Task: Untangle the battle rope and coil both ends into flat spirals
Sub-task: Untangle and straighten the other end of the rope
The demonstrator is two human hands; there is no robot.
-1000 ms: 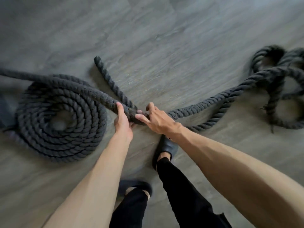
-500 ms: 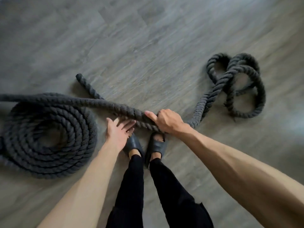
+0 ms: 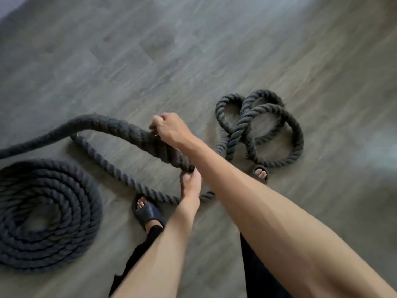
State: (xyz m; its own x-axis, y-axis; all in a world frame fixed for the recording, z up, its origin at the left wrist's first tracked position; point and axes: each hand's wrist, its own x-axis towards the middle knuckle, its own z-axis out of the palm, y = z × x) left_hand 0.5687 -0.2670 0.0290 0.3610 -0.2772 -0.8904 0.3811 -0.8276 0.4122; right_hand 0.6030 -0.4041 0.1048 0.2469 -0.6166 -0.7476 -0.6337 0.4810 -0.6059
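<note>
Dark rope (image 3: 120, 126) gripped by right hand (image 3: 170, 130) above left hand (image 3: 191, 184).

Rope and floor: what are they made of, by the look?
Rope: thick twisted strands, matte dark grey, fuzzy surface; fibre, cotton or synthetic unclear. Floor: grey planks with wood grain, faint sheen; likely vinyl or laminate, possibly wood.
</note>
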